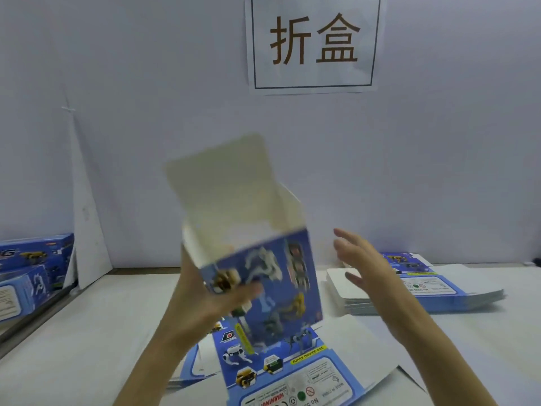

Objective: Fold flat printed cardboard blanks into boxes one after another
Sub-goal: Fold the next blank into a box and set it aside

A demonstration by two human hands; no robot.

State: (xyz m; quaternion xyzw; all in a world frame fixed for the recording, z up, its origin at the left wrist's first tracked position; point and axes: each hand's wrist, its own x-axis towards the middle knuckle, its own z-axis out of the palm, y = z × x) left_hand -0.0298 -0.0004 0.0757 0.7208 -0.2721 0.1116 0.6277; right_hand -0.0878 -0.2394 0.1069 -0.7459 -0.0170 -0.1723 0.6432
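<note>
**One box up in the left hand, lid flap not yet folded**

Nearest me, directly below the raised box, a flat blue printed cardboard blank [281, 373] lies print side up on the white table [87, 332]. More sheets seem to lie under it.

Above it, the left hand [210, 300] grips the half-formed blue printed cardboard box [263, 276] near its lower left corner. The thumb lies across the printed front and the other fingers are hidden behind. The box is off the table and tilted, with its pale lid flap [222, 177] standing up over the open mouth. It is blurred, so I cannot make out the finer folds. To the right of the box and apart from it, the right hand [360, 265] is spread wide with straight fingers, holding nothing.

It looks like thin, light card that one hand carries easily. I would expect the panels to be stiff, the scored creases weak, and the glossy print a little slick. Squeezing a wall of the empty box would likely dent it. Corners where two walls meet are the safer hold, and the flap is best taken by its free edge.

Beyond the box to the right sits a stack of flat blue-and-white blanks [433, 291]. Far to its left are finished blue boxes [32, 271]. On the wall behind and above the box hangs a white paper sign [313, 42] with two brown characters.
</note>
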